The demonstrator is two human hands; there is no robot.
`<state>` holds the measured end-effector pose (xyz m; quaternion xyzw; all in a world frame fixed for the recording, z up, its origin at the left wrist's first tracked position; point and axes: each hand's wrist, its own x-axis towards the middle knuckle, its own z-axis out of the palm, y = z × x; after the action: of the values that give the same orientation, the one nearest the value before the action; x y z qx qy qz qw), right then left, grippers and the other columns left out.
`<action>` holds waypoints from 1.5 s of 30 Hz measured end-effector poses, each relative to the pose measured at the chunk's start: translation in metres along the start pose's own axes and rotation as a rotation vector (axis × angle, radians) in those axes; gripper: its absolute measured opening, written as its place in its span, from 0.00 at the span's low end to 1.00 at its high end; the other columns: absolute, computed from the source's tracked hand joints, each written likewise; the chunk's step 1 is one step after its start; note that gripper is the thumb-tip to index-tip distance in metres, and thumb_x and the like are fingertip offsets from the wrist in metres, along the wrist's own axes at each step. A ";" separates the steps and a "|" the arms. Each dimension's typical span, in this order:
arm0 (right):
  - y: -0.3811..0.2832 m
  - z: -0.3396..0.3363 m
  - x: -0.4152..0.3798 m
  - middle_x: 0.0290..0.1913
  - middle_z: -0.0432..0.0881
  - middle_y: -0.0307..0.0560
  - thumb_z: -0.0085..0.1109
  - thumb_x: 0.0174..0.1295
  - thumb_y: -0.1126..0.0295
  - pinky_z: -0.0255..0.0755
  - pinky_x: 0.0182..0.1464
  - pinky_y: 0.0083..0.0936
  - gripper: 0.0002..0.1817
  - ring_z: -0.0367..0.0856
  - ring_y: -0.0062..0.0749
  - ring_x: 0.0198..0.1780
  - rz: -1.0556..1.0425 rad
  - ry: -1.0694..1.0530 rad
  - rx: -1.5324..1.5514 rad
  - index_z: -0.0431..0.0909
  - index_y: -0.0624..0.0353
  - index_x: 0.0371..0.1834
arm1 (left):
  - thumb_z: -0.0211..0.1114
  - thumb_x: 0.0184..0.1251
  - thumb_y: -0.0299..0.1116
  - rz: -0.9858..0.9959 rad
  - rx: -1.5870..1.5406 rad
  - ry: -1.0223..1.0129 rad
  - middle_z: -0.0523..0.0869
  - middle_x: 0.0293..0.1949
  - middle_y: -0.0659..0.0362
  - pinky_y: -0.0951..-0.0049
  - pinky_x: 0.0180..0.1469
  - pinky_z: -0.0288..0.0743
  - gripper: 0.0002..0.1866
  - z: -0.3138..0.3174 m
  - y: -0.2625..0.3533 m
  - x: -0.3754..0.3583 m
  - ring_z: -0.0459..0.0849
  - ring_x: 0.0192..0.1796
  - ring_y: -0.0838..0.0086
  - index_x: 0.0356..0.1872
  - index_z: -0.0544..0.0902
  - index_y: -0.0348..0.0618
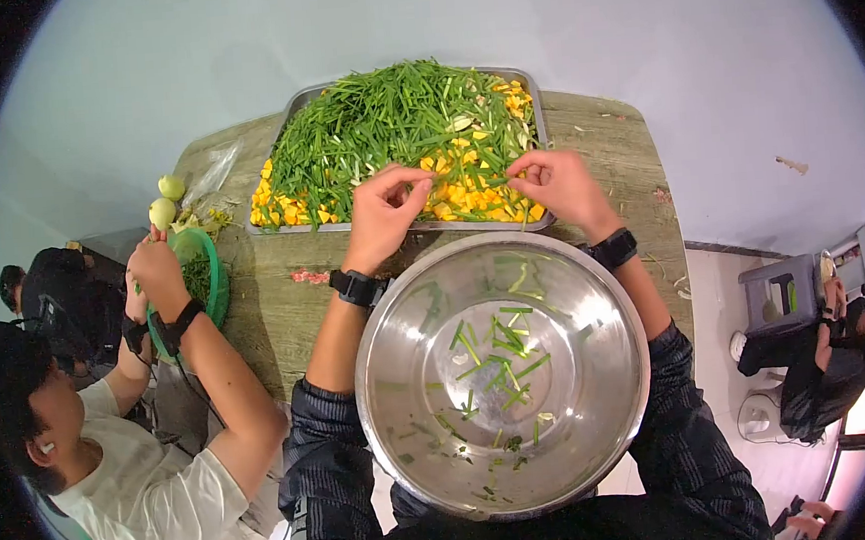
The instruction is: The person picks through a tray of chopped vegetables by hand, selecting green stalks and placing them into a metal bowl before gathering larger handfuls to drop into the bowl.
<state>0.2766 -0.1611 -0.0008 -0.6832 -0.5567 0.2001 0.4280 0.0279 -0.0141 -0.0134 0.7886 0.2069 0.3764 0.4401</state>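
A large metal tray (286,115) holds a heap of cut green chives (382,123) and yellow diced pieces (467,192). Over its front edge, my left hand (386,213) has thumb and forefinger pinched together. My right hand (565,193) is also closed in a pinch, with its fingertips beside green strands above the yellow pieces. What either pinch holds is too small to make out. Below my hands, between my forearms, is a wide steel bowl (415,452) with scattered chive pieces (507,355) on its bottom.
The wooden table (605,148) stands against a pale wall. At left, a person in a white shirt (158,500) works over a green basket (216,295) near two pale round vegetables (163,212). A plastic bag (215,170) lies behind. Another person (830,363) sits at far right beside a grey stool (780,291).
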 end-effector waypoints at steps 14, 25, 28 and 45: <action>0.002 -0.049 -0.006 0.26 0.77 0.25 0.71 0.63 0.72 0.62 0.28 0.15 0.05 0.69 0.07 0.27 0.035 -0.085 0.405 0.83 0.59 0.35 | 0.71 0.70 0.28 0.035 -0.116 0.046 0.81 0.32 0.67 0.82 0.30 0.62 0.05 0.007 -0.020 0.001 0.69 0.28 0.87 0.42 0.89 0.37; -0.040 -0.055 -0.017 0.33 0.86 0.33 0.70 0.67 0.70 0.72 0.36 0.13 0.07 0.79 0.11 0.35 -0.026 -0.389 0.323 0.87 0.63 0.41 | 0.71 0.70 0.29 0.019 -0.053 0.042 0.82 0.31 0.67 0.81 0.31 0.63 0.06 0.005 -0.009 0.000 0.70 0.28 0.87 0.41 0.89 0.37; -0.033 -0.050 -0.013 0.33 0.85 0.33 0.69 0.68 0.71 0.73 0.36 0.14 0.07 0.79 0.11 0.34 -0.020 -0.312 0.299 0.86 0.64 0.40 | 0.71 0.70 0.29 -0.001 -0.052 0.024 0.81 0.30 0.68 0.81 0.30 0.62 0.06 0.006 -0.009 -0.001 0.69 0.28 0.88 0.41 0.89 0.37; -0.016 -0.001 -0.005 0.28 0.83 0.32 0.72 0.65 0.66 0.65 0.20 0.14 0.11 0.73 0.10 0.21 0.111 -0.409 0.475 0.86 0.59 0.44 | 0.73 0.65 0.28 0.029 0.001 -0.134 0.85 0.29 0.63 0.78 0.28 0.67 0.06 0.030 0.014 -0.007 0.74 0.26 0.83 0.40 0.91 0.40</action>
<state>0.2666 -0.1655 0.0118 -0.5392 -0.5308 0.4807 0.4432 0.0470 -0.0419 -0.0145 0.8153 0.1656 0.3290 0.4468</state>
